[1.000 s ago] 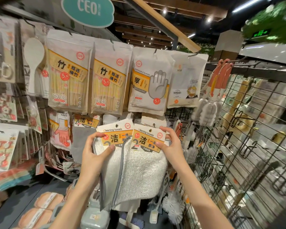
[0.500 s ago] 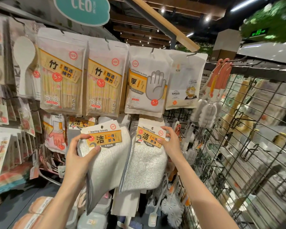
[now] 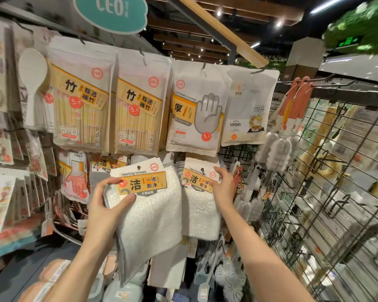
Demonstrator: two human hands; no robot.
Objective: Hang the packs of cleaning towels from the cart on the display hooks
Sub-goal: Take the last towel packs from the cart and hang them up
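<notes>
White towel pack (image 3: 153, 214) in raised left hand (image 3: 105, 205)

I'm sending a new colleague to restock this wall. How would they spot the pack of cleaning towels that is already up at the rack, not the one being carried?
Start at the teal CEO sign and drop to the disposable gloves pack printed with a grey hand. Directly beneath it sits the towel pack, its card pinched by the right hand. Unlike the tilted pack in the left hand, it hangs straight against the rack.
</notes>
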